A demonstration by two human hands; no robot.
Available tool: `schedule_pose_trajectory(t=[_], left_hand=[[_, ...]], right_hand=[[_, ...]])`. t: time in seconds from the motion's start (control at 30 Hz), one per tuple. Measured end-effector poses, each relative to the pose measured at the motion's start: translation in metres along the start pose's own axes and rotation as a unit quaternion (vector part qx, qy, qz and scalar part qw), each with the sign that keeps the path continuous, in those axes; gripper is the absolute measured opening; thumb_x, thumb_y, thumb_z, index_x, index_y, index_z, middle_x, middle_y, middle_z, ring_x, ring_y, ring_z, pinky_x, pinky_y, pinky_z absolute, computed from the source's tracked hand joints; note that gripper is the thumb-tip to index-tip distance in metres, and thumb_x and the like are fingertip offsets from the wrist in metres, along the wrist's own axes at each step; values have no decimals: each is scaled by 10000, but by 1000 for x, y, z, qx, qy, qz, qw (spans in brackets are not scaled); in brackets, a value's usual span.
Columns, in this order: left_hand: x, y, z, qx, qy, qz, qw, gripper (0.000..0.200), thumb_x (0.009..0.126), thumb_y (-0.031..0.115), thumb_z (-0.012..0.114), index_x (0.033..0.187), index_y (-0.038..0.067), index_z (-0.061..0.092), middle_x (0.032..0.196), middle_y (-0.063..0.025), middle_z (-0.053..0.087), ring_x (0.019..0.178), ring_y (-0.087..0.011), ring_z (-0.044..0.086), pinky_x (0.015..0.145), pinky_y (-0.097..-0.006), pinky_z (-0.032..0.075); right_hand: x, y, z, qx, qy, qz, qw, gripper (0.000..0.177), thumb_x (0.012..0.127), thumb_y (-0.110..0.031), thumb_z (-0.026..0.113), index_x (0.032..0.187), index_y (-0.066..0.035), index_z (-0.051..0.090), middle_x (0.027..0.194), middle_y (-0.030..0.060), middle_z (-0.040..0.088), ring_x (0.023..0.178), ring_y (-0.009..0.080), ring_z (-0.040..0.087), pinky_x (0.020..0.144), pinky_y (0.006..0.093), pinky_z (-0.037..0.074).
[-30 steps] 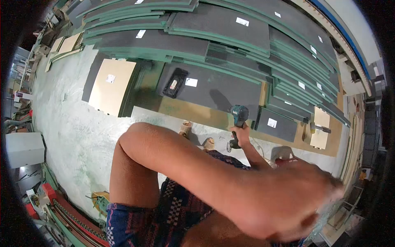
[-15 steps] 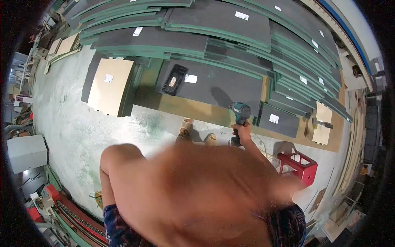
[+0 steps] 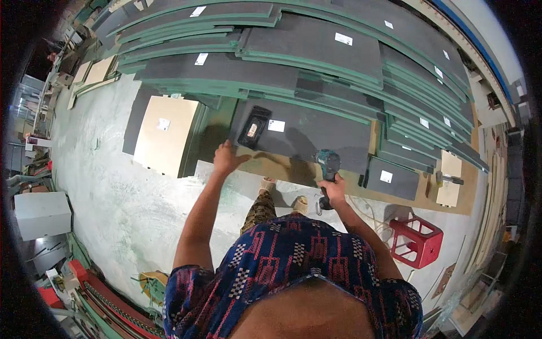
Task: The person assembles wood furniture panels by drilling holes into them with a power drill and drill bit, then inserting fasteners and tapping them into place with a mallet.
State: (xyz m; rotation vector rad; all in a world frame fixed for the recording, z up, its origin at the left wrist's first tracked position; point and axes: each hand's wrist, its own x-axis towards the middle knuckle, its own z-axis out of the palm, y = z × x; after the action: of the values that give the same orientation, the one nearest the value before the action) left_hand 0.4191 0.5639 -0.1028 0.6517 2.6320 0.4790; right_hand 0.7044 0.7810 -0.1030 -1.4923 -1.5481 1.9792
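My right hand is wrapped round the grip of a teal and black cordless drill, held above the near edge of the dark boards. My left hand is stretched forward with nothing in it, thumb apart from the fingers. It is nearest to a black plastic tray with a small pale item in it, though it appears not to touch it. The tray lies on a dark grey board beside a white label. Left of my left hand stands a stack topped with a cream board.
Stacks of dark green-edged boards fill the far side. At the right are a red stool and a hammer on a cream board. A white box and red machinery stand at the left.
My left hand and arm have swung from close in front of the camera out to the front left. The drill stays in my right hand, and the view has shifted slightly.
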Motion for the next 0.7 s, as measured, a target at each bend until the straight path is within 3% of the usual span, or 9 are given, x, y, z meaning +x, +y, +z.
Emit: schedule_pose_trajectory(t=[0.07,0.17,0.27,0.33,0.4,0.5,0.6,0.7], left_hand=[[13,7,17,80,-1,-17,997,967,520,516,769,1248,9,384,1184,-190,478,1097,-335,462,863,-424,435],[20,35,13,42,-12,-57,997,1047,504,522,771,1301,26,307,1256,-179,409,1163,-333,395,891,-453,412],[44,38,44,58,16,-27,998,1117,497,494,784,1351,44,222,1230,-167,403,1158,-337,388,899,-496,388],[55,48,46,67,23,-11,997,1139,519,447,791,1380,57,155,1224,-167,397,1152,-346,383,895,-499,380],[60,51,48,80,25,-30,996,1133,531,437,789,1383,59,145,1226,-164,395,1141,-342,391,891,-480,384],[64,50,49,82,36,-33,995,1125,540,424,789,1382,53,142,1212,-155,405,1118,-331,406,883,-453,391],[68,49,51,74,43,-32,996,1105,544,410,789,1375,35,165,1175,-142,426,1093,-317,422,872,-430,401],[74,46,54,77,55,-29,995,1055,548,401,787,1351,15,221,1131,-131,444,1082,-308,430,866,-423,407]], right_hand=[[2,1,11,2,-22,-15,1000,263,586,2,698,794,-13,537,607,33,543,478,126,494,427,281,386],[8,10,24,-51,-26,-66,996,253,586,-9,698,777,-23,532,611,32,538,491,123,494,436,287,390],[31,53,26,-71,-37,-103,991,283,597,5,678,792,-33,476,588,29,503,453,115,465,416,280,378],[17,26,34,-67,-43,-27,996,282,599,-39,689,823,-27,517,628,28,541,536,123,506,488,291,414],[9,11,36,-95,-43,21,994,332,613,-60,685,907,-12,537,689,46,574,607,144,542,527,300,438],[17,29,37,-100,-31,-69,992,358,622,-37,680,948,-8,537,741,69,584,596,153,538,512,287,435],[5,15,41,-39,-32,4,999,388,615,-36,687,971,-13,535,776,74,586,600,148,535,525,291,440],[8,23,42,-28,-34,0,999,386,615,-37,683,969,-11,532,758,64,586,608,141,538,528,293,444]])
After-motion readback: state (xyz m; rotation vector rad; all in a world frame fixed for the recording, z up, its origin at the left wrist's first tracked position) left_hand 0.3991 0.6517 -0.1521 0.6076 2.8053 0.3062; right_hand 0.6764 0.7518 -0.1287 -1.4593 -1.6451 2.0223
